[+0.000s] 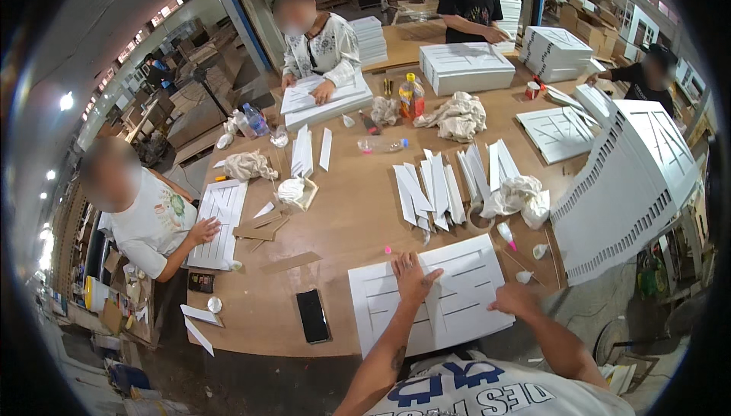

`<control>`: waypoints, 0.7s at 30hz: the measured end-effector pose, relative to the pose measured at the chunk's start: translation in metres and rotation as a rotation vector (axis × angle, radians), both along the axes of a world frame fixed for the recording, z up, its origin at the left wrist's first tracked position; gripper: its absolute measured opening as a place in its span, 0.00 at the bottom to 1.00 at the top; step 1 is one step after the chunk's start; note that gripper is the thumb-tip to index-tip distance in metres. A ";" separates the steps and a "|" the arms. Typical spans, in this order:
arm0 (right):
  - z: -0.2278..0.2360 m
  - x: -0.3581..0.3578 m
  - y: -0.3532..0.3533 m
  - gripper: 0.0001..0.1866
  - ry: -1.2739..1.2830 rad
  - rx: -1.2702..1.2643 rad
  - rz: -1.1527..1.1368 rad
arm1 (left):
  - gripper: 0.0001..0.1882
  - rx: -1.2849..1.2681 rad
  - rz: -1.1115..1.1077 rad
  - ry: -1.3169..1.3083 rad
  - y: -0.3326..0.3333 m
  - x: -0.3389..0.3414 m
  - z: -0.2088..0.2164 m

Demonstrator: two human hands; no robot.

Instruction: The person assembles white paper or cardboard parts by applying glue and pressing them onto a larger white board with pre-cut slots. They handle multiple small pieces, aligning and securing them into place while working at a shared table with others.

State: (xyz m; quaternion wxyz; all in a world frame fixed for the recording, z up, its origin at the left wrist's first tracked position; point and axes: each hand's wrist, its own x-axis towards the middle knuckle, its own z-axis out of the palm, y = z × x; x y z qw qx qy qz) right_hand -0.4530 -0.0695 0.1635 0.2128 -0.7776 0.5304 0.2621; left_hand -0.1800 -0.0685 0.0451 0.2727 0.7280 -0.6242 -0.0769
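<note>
A white slotted panel (464,264) lies on the near side of the table, its front edge close to my body. My left hand (413,275) rests on its upper middle, fingers spread and nothing held. At the panel's right edge is my right hand (516,299), its fingers bent against that edge in what looks like a grip. Just beyond the panel lie several thin white strips (434,191) in a loose bunch. A small white squeeze bottle with a pink tip (506,236) lies to the right, near a crumpled white cloth (518,199).
A tall stack of slotted white panels (632,187) stands at the right. A black phone (313,315) lies left of my panel. Tape (480,219), a clear bottle (383,145) and brown offcuts (263,227) share the table (343,218). Several other people handle panels around it.
</note>
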 end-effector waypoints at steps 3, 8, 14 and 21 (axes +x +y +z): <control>-0.009 0.000 -0.003 0.31 0.036 0.000 0.041 | 0.51 0.014 0.025 0.035 0.000 0.001 -0.002; -0.020 -0.010 -0.002 0.32 -0.020 -0.043 0.037 | 0.50 0.066 0.000 0.056 -0.003 -0.002 0.011; -0.033 -0.008 -0.011 0.32 0.015 -0.069 0.068 | 0.55 -0.044 0.004 0.022 -0.002 -0.002 -0.007; -0.024 -0.008 -0.002 0.32 0.042 0.022 0.022 | 0.53 0.055 -0.010 0.111 0.004 -0.003 0.001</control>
